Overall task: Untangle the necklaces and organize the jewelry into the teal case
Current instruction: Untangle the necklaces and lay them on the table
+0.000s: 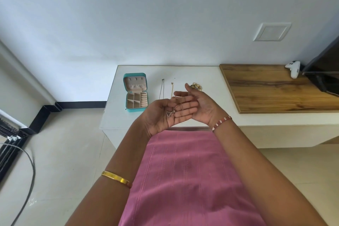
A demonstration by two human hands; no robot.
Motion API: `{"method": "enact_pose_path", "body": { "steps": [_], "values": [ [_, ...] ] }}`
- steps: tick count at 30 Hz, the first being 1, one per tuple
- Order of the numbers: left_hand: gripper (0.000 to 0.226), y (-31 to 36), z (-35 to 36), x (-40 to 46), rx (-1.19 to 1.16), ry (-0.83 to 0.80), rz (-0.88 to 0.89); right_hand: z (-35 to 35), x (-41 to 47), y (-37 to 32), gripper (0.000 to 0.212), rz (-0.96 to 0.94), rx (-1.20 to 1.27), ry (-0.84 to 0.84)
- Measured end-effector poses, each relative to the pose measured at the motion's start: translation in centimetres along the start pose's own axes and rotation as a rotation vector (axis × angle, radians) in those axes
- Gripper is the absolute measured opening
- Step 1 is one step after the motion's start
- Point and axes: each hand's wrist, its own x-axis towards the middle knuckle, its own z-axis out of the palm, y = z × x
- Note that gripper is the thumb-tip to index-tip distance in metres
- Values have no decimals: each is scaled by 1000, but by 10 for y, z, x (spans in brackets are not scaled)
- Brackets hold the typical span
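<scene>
The left hand [165, 113] lies palm up with fingers straight, a thin necklace [171, 111] with its pendant pooled across the palm, while the right hand [200, 104], fingers relaxed and holding nothing, sits just beside it at the fingertips. This looks like the untangling step: next, the right hand likely must pinch the chain and draw it free. Beyond the left hand, on the desk [113, 115], waits the open teal case [136, 92]; two straightened chains [167, 88] lie between case and hands.

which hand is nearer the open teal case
Left. The left hand, palm up with a necklace lying in it, is just right of the teal case; the right hand is further right.
</scene>
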Motion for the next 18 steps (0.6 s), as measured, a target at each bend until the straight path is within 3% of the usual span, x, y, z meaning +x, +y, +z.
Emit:
{"method": "enact_pose_path", "body": {
  "steps": [3,18],
  "values": [
    [49,-4,-2,0,64,17,6,-4,0,-6,20,-85,-14,65],
    [62,-14,-19,3,140,161,123,-14,-4,-31,14,-267,190,163]
  ]
}}
